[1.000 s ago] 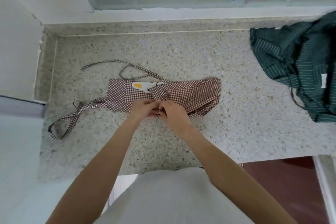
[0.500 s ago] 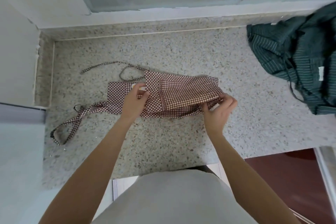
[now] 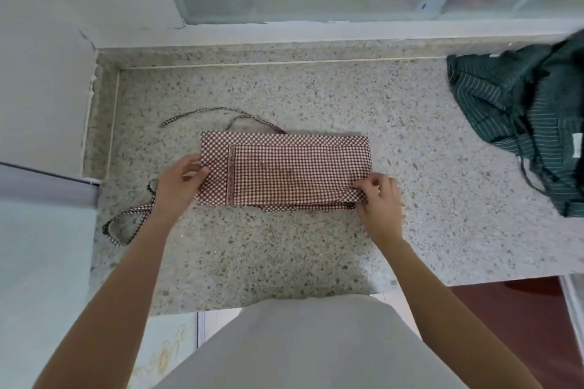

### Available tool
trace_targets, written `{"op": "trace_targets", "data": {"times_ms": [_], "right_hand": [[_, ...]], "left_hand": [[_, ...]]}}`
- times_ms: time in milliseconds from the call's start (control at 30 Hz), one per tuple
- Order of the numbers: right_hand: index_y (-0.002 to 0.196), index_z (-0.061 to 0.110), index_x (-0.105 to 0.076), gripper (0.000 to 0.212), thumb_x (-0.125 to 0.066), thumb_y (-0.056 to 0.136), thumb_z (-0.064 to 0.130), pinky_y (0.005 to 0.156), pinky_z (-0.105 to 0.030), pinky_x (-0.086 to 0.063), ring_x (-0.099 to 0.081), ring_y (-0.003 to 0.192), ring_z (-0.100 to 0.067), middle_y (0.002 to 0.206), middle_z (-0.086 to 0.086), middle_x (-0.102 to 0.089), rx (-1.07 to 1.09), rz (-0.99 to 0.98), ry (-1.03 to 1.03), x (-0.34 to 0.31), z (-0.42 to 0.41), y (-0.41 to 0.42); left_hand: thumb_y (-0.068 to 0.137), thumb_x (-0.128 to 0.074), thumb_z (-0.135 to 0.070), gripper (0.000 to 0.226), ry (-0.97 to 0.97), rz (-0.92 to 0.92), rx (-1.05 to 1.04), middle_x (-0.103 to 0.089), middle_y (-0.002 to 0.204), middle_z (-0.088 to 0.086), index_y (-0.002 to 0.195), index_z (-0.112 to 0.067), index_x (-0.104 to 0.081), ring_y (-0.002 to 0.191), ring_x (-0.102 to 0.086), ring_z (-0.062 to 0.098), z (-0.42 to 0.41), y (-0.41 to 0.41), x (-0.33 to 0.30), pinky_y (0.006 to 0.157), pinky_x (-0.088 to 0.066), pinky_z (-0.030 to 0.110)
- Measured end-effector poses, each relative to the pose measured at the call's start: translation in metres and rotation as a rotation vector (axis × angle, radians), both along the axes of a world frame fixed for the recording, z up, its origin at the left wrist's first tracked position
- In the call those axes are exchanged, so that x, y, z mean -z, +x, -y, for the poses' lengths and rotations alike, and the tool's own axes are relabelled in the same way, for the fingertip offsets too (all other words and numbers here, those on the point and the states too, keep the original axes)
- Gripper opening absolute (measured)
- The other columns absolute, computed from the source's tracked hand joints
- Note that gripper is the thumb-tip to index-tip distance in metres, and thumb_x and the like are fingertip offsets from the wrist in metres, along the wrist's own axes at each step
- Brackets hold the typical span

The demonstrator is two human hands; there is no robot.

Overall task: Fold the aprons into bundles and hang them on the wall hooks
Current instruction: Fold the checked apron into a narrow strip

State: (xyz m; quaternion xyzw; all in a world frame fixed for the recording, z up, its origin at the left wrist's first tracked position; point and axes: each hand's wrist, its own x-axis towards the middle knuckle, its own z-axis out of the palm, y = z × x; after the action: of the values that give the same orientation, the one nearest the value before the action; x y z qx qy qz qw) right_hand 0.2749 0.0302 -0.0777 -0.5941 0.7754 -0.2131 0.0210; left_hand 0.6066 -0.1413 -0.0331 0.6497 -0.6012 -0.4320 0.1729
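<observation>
A brown-and-white checked apron (image 3: 290, 167) lies folded into a flat rectangle on the speckled stone counter (image 3: 316, 98). Its thin ties (image 3: 196, 112) trail off at the back left and loop at the front left. My left hand (image 3: 178, 185) grips the folded apron's left edge, thumb on top. My right hand (image 3: 377, 199) pinches the front right corner. A dark green striped apron (image 3: 518, 117) lies crumpled at the right end of the counter, untouched.
A white wall stands on the left and a frosted window with a white sill (image 3: 316, 30) runs along the back. The counter's front edge is close to my body. A dark red floor (image 3: 505, 319) shows at the lower right.
My hands, together at the apron's front edge a second ago, moved apart to its two ends. The near layer was lifted and laid over, leaving a flat rectangle that covers the yellow patch.
</observation>
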Motion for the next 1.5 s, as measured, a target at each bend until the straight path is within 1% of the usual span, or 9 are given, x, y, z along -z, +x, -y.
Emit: {"op": "trace_targets", "data": {"times_ms": [167,400,533,800,967,1167,1267,1400,1500], "right_hand": [[0.11,0.006,-0.056,0.045,-0.072,0.068,0.005,0.081,-0.04,-0.049,-0.048,0.107,-0.033,0.121,-0.017,-0.05,0.033,0.072,0.187,0.009,0.005,0.015],[0.112,0.007,-0.061,0.046,-0.072,0.069,-0.002,0.056,-0.038,-0.056,-0.059,0.098,-0.035,0.117,-0.016,-0.058,-0.085,-0.063,0.205,0.007,-0.002,0.01],[0.116,0.011,-0.062,0.047,-0.074,0.071,0.006,0.077,-0.046,-0.053,-0.054,0.105,-0.036,0.121,-0.017,-0.056,-0.132,-0.092,0.254,0.009,-0.008,0.005],[0.105,0.012,-0.064,0.024,-0.065,0.083,0.002,0.085,-0.009,-0.039,-0.048,0.112,-0.01,0.127,-0.005,-0.049,0.112,0.547,0.157,-0.002,-0.013,-0.005],[0.092,0.0,-0.064,0.008,-0.059,0.089,0.005,0.071,-0.04,-0.054,-0.059,0.088,-0.02,0.111,-0.013,-0.059,0.103,0.356,0.146,0.0,-0.014,-0.021],[0.109,0.007,-0.056,0.026,-0.053,0.091,0.024,0.091,-0.024,-0.038,-0.052,0.106,-0.025,0.114,-0.009,-0.057,-0.057,0.241,0.176,-0.013,-0.01,-0.026],[0.125,0.009,-0.051,0.042,-0.046,0.091,0.034,0.103,-0.034,-0.034,-0.045,0.12,-0.023,0.129,-0.01,-0.051,-0.145,0.199,0.189,-0.023,0.033,-0.026],[0.134,0.013,-0.045,0.048,-0.052,0.092,0.035,0.107,-0.047,-0.029,-0.04,0.126,-0.03,0.133,-0.011,-0.051,-0.256,0.149,0.412,-0.031,0.089,-0.021],[0.127,0.014,-0.053,0.036,-0.054,0.093,0.024,0.1,-0.043,-0.032,-0.049,0.109,-0.028,0.116,-0.01,-0.063,-0.28,0.103,0.451,-0.031,0.1,-0.028]], "left_hand": [[0.092,-0.056,-0.016,0.032,0.064,0.179,-0.026,-0.064,0.108,0.016,0.122,-0.006,-0.055,0.103,-0.058,0.031,-0.019,0.034,0.023,0.09,-0.043,0.038],[0.092,-0.055,-0.016,0.032,-0.096,0.298,0.035,-0.066,0.109,0.016,0.123,-0.008,-0.054,0.101,-0.061,0.033,-0.022,0.028,0.026,0.088,-0.045,0.038],[0.095,-0.05,-0.014,0.036,-0.25,0.326,0.129,-0.067,0.11,0.015,0.131,-0.013,-0.051,0.095,-0.063,0.033,-0.014,0.021,0.022,0.076,-0.048,0.035],[0.094,-0.051,-0.017,0.044,-0.085,0.152,0.057,-0.063,0.113,0.013,0.137,-0.016,-0.04,0.1,-0.061,0.03,-0.003,0.004,0.028,0.086,-0.05,0.041],[0.095,-0.05,-0.017,0.045,-0.109,0.186,0.016,-0.063,0.103,0.012,0.137,-0.014,-0.036,0.091,-0.061,0.03,-0.007,0.0,0.029,0.073,-0.047,0.036],[0.095,-0.048,-0.014,0.045,-0.167,0.173,0.102,-0.062,0.113,0.015,0.138,-0.011,-0.036,0.098,-0.061,0.032,-0.013,-0.003,0.03,0.078,-0.046,0.035],[0.096,-0.047,-0.02,0.046,-0.126,0.144,0.043,-0.054,0.131,0.013,0.14,-0.012,-0.034,0.115,-0.053,0.03,-0.012,-0.005,0.028,0.095,-0.042,0.037],[0.096,-0.045,-0.012,0.046,-0.12,0.185,0.031,-0.057,0.124,0.018,0.14,-0.011,-0.032,0.106,-0.057,0.035,-0.012,-0.005,0.028,0.082,-0.042,0.033],[0.095,-0.046,-0.01,0.046,-0.109,0.186,0.003,-0.059,0.122,0.019,0.139,-0.014,-0.033,0.103,-0.059,0.036,-0.013,-0.006,0.026,0.077,-0.043,0.032]]}}
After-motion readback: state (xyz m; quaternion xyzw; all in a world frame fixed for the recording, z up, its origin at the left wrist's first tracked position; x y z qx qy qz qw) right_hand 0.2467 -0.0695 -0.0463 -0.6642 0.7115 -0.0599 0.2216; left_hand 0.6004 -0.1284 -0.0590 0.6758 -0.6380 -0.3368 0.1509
